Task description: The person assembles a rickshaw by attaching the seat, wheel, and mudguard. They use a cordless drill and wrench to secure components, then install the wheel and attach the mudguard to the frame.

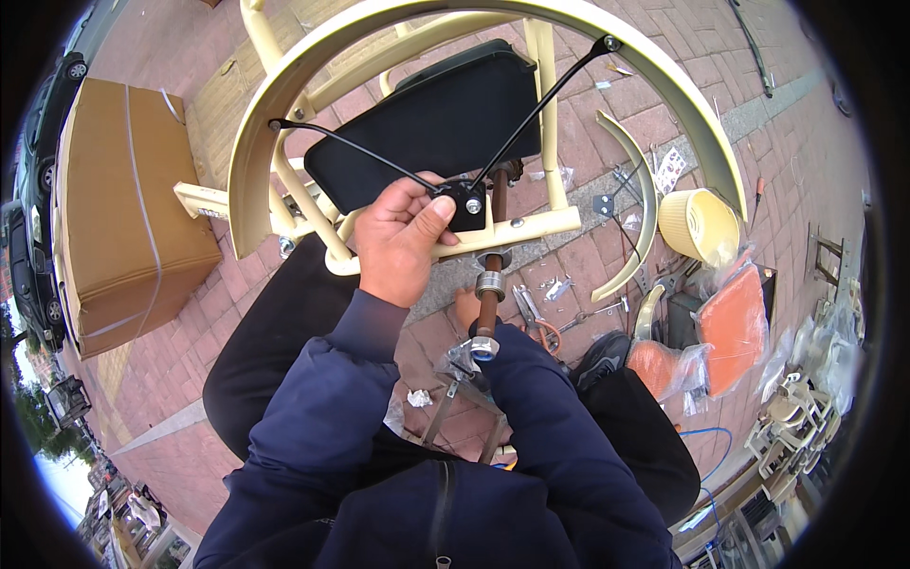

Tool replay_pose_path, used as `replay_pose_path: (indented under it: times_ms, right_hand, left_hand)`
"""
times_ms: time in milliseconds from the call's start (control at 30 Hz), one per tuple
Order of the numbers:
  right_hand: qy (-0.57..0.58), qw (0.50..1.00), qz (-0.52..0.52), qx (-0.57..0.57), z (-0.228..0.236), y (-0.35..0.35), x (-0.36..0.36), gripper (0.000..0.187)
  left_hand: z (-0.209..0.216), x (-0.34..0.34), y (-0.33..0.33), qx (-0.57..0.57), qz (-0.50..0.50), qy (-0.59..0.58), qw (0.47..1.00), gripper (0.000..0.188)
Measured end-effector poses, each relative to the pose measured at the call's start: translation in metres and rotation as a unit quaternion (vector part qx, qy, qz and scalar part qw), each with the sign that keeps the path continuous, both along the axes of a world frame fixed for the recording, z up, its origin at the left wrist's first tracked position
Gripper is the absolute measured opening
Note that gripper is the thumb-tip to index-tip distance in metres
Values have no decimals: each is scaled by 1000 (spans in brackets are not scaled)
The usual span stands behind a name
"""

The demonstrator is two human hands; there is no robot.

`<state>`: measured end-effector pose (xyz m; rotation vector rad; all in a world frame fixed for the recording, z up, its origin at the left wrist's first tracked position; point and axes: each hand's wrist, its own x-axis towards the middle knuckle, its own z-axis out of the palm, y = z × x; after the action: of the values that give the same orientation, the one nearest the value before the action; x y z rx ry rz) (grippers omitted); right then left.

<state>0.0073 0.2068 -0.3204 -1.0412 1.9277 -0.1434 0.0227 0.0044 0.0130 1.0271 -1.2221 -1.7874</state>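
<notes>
With thumb and fingers, my left hand (403,237) pinches a black mounting bracket (467,207) against the cream metal frame (531,228). A bolt with a washer shows on the bracket's face. Two thin black stay rods (365,154) spread from it to a large curved cream mudguard (607,21), which arches over the frame. Below the frame my right hand (466,308) is mostly hidden by the sleeve and the brown axle (487,313), so its fingers cannot be made out. A big nut (484,348) sits at the axle's near end.
A black panel (427,123) lies within the frame. A strapped cardboard box (142,218) stands left. At right lie a second mudguard (652,204), a cream basket (700,226), wrapped orange pads (732,327), a screwdriver (759,188) and orange-handled pliers (544,334) on brick paving.
</notes>
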Motion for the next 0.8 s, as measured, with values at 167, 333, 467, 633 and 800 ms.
replay_pose_path:
  times_ms: [167,333,467,633,800]
  right_hand:
    - [-85,992,84,-39,54,-2,-32,32]
    - [-412,876,-242,72,166,12,-93,15]
    - [-317,930,-160,97,255,11,-134,20]
    - [-213,923,-295,-126,365,-19,-162,22]
    - [-250,898,-241,-270,420,-94,-135,22]
  left_hand:
    - [-3,-1,-1,6,-3,29,1000,21]
    - [-6,-3,-3,-2,18,49,999,20]
    - [-8,-5,-5,6,3,43,999,21]
    - [-8,-10,-3,-1,25,34,999,24]
    - [-9,-11,-2,-18,17,16,1000,27]
